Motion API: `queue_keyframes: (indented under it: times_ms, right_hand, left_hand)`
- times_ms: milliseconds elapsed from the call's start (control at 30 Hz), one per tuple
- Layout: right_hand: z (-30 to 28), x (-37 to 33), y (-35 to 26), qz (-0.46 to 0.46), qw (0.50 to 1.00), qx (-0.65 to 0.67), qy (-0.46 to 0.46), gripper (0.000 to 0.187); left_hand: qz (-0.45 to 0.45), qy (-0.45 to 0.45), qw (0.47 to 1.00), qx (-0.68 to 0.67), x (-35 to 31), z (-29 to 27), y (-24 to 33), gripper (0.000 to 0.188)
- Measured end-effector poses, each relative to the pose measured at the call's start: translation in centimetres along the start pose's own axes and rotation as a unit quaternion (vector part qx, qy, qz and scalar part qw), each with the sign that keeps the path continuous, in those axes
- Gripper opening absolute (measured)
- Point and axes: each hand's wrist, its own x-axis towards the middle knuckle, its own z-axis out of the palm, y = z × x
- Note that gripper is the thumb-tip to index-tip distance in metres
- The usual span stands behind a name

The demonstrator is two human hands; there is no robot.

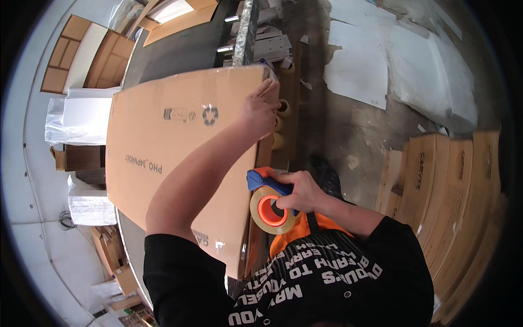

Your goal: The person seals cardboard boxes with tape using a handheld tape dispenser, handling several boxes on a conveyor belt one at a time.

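Note:
A large flat cardboard box (180, 136) with dark printed marks lies on the table in front of me. Its far right corner is under my left hand (260, 111), whose fingers bend over the edge and grip it. Clear film or tape shines at that corner. My right hand (300, 192) is closed round the handle of a tape dispenser (268, 181) in blue and orange. The dispenser carries a wide roll of tape (256, 215) on an orange hub, close beside the box's right side.
Tall cardboard cartons (436, 180) stand in a row at the right. White sheets (357, 65) lie on the floor at the far right. White wrapped packages (84, 120) and brown cartons line the left wall. A metal post (244, 32) rises beyond the box, near several rolls on a shelf.

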Motion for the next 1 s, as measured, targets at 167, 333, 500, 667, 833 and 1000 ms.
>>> queue_keyframes:
  times_ms: [167,333,500,667,833,1000]
  right_hand:
    - [8.8,-8.4,1.7,0.036,0.999,-0.025,-0.033,0.079]
    - [21.7,-19.2,8.0,0.009,0.999,-0.014,-0.041,0.079]
    - [33.1,-27.4,13.3,-0.007,0.996,-0.08,-0.028,0.082]
    - [35.8,-29.9,11.2,0.044,0.995,-0.084,-0.018,0.083]
    - [38.7,-24.0,8.9,0.012,0.991,-0.13,-0.007,0.065]
    - [45.7,-12.6,10.2,-0.174,0.935,-0.284,0.125,0.033]
  left_hand:
    - [0.014,-0.005,1.0,0.007,-10.3,1.9,8.1,0.033]
    - [0.047,0.015,0.999,0.007,-22.7,4.3,19.3,0.038]
    - [0.092,0.043,0.994,-0.039,-33.5,6.5,27.7,0.042]
    - [0.086,0.047,0.99,-0.1,-38.1,7.9,30.8,0.043]
    - [0.103,0.059,0.989,-0.091,-38.0,9.2,30.3,0.041]
    - [0.154,0.061,0.983,-0.08,-36.7,8.5,29.4,0.047]
